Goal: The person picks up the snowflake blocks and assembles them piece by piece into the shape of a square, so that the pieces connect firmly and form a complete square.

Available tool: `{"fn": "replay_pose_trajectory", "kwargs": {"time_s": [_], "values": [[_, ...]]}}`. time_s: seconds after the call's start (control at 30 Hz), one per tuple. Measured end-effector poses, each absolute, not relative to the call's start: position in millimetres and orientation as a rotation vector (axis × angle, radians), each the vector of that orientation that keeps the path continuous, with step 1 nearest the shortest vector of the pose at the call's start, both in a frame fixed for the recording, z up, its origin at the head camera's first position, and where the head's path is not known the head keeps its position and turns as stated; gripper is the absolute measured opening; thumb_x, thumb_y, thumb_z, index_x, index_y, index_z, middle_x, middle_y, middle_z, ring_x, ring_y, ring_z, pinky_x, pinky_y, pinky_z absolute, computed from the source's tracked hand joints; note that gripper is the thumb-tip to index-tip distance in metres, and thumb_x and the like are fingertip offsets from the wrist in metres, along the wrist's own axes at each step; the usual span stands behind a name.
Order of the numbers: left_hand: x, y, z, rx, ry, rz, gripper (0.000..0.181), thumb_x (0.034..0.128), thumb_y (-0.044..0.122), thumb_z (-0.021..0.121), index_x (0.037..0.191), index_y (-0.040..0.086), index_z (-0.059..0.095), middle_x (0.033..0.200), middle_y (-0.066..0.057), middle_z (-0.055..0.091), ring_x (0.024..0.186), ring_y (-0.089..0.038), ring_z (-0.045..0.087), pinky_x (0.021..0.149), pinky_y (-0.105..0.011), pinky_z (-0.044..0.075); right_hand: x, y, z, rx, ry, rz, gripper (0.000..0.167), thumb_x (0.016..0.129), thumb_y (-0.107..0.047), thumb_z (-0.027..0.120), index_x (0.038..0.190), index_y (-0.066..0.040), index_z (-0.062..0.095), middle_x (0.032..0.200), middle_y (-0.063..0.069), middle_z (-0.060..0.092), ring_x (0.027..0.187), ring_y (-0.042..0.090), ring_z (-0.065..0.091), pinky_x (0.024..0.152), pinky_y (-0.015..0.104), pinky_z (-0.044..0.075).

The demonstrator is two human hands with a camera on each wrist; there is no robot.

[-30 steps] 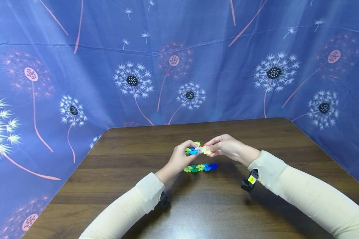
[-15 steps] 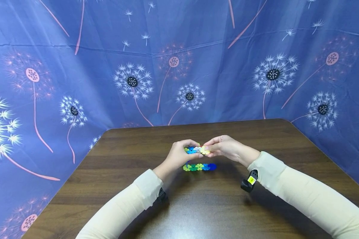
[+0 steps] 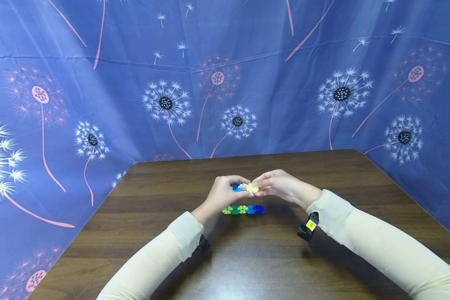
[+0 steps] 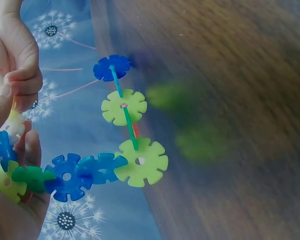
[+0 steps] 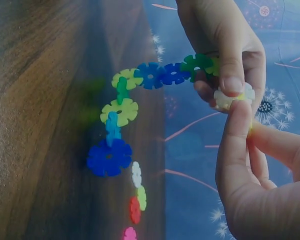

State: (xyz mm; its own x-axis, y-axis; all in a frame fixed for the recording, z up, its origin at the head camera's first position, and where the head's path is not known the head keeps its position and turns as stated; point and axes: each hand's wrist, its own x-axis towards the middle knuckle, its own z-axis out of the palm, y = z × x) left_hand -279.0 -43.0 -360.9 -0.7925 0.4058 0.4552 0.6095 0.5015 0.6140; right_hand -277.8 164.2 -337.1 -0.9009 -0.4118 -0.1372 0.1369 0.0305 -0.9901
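Note:
My left hand [image 3: 223, 193] grips one end of a chain of interlocking snowflake discs, its thumb over a white disc [image 5: 235, 96]. Close against it, my right hand [image 3: 281, 185] pinches a pale yellow disc [image 3: 252, 188] that meets the white one; fingers hide how far they are joined. From the left palm the chain passes through green [image 4: 34, 179], blue [image 4: 67, 177] and yellow-green discs [image 4: 141, 162], then bends and ends at a dark blue disc [image 5: 109, 157]. In the head view, its far part shows as a row [image 3: 242, 209] below the hands.
A white disc [image 5: 136, 174], a yellow-green one, a red disc [image 5: 135, 209] and a pink disc [image 5: 130, 233] line up in the right wrist view; whether they join the chain I cannot tell. Below lies a brown wooden table [image 3: 247, 258], with a blue dandelion-print curtain [image 3: 277, 83] behind.
The right hand has shifted slightly left with the pale yellow disc, closer to the left hand. The chain's lower row has swung a little left, and the left fingers now cover more of the discs.

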Motion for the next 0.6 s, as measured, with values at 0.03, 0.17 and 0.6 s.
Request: {"fn": "replay_pose_trajectory", "kwargs": {"time_s": [0.03, 0.17, 0.6], "values": [[-279, -44, -361, -0.853, -2.496, -1.179, 0.031, 0.0732, 0.030, 0.085, 0.100, 0.018, 0.076, 0.094, 0.006, 0.075, 0.088, -0.007, 0.064, 0.076, -0.023, 0.052, -279, 164, -337, -0.283, 1.927, -1.921, 0.008, 0.093, 0.002, 0.056, 0.096, 0.003, 0.064, 0.084, 0.005, 0.068, 0.075, 0.015, 0.069, 0.076, 0.026, 0.057], [-278, -45, -362, -0.817, -2.495, -1.206, 0.032, 0.0721, 0.028, 0.086, 0.100, 0.017, 0.076, 0.096, 0.004, 0.075, 0.092, -0.010, 0.066, 0.080, -0.030, 0.054, -284, 165, -336, -0.274, 1.943, -1.904, 0.011, 0.095, -0.003, 0.057, 0.100, 0.004, 0.063, 0.081, 0.003, 0.068, 0.074, 0.014, 0.068, 0.076, 0.026, 0.057], [-280, -48, -365, -0.779, -2.488, -1.224, 0.030, 0.0712, 0.025, 0.087, 0.098, 0.018, 0.077, 0.092, 0.005, 0.076, 0.086, -0.010, 0.065, 0.074, -0.025, 0.052, -324, 156, -341, -0.245, 2.174, -1.824, 0.039, 0.095, -0.005, 0.058, 0.125, 0.019, 0.051, 0.098, 0.019, 0.072, 0.082, 0.015, 0.070, 0.092, 0.038, 0.054]]}}
